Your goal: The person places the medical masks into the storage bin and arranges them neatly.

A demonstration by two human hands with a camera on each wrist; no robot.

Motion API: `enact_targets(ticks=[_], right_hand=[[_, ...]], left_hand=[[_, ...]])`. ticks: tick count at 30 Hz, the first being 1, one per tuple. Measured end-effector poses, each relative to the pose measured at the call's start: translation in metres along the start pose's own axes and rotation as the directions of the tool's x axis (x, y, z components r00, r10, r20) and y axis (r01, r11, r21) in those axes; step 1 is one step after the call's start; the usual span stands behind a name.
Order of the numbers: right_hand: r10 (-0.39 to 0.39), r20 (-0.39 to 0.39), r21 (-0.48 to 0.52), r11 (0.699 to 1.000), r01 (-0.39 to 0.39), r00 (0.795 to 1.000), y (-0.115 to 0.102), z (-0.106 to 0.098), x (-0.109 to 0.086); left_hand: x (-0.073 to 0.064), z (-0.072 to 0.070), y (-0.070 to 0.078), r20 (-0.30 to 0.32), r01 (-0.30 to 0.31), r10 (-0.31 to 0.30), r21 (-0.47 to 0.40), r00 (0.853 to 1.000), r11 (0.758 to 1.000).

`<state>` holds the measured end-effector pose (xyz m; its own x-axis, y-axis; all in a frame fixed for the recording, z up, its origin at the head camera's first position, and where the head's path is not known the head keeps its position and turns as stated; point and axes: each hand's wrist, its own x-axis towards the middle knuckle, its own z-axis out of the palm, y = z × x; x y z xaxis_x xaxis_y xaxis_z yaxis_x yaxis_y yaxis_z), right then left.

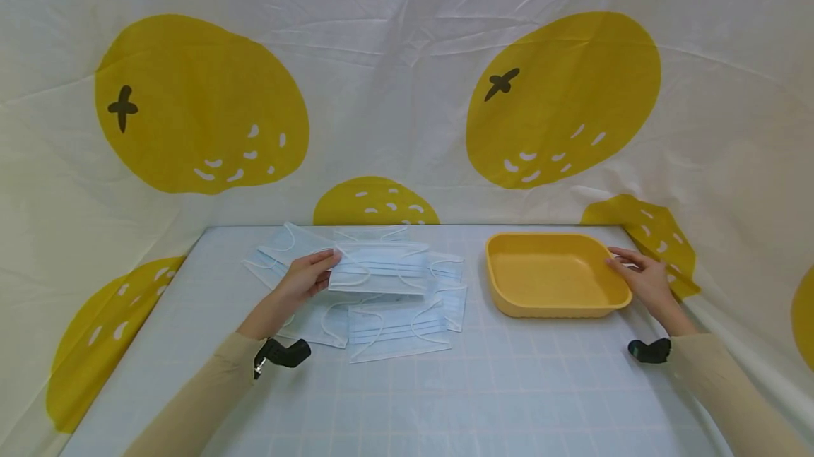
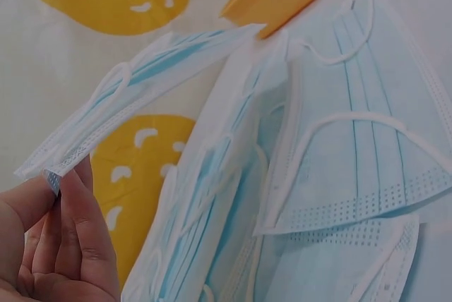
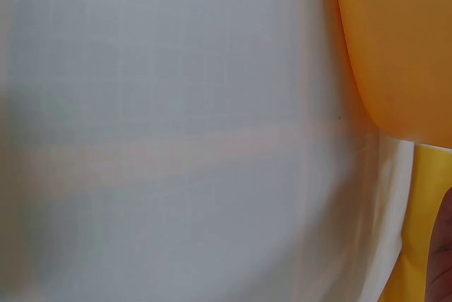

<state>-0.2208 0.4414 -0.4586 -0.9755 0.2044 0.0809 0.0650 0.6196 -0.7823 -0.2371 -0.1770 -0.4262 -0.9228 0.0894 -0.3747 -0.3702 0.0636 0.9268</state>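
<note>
Pinching 1 pale blue face mask (image 1: 381, 268) by its left end, the left hand (image 1: 304, 277) is closed to the thickness of the mask's edge, thumb and fingertips meeting on it. The held mask extends to the right over the loose masks (image 1: 399, 330), its pleats running left to right; in the left wrist view it appears raised and tilted, with a white ear loop lying across its face.

The loose masks lie spread on the left half of the table (image 1: 509, 393), several overlapping at different angles — 1 at the near side shows its pleats and both ear loops.

To the right of these, apart from them, the yellow tray (image 1: 553, 314) stands upright on the table, its inside bare to view. At its far right corner, the right hand (image 1: 645, 284) grips the rim, thumb and fingers drawn close together on it. The right wrist view shows only a sliver of that hand, so finger detail there cannot be told.

Both arms wear beige sleeves (image 1: 197, 393) — a black device (image 1: 289, 353) sits at the left cuff. A pale curtain (image 1: 388, 90) with large yellow shapes, 2 marked with dark crosses, borders the table's far side.
</note>
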Motion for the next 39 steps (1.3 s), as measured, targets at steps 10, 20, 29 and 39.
enact_targets(ticks=[10,20,29,39], right_hand=[[0.009,0.001,0.0,1.0,-0.009,1.0,-0.002,0.0,-0.001],[-0.008,0.002,-0.023,1.0,0.008,1.0,-0.001,0.0,0.0],[0.008,-0.002,-0.025,1.0,-0.008,1.0,-0.001,-0.001,0.0],[-0.006,-0.004,-0.035,0.999,0.006,1.0,-0.001,-0.001,0.0]], left_hand=[[0.007,0.024,0.007,0.057,-0.024,0.027,-0.062,0.998,0.998],[0.011,0.049,0.013,0.079,-0.028,0.035,-0.096,0.996,0.995],[0.016,0.067,0.017,0.064,-0.005,0.013,-0.123,0.998,0.992],[0.021,0.09,0.022,0.049,0.005,0.002,-0.14,0.999,0.99]])
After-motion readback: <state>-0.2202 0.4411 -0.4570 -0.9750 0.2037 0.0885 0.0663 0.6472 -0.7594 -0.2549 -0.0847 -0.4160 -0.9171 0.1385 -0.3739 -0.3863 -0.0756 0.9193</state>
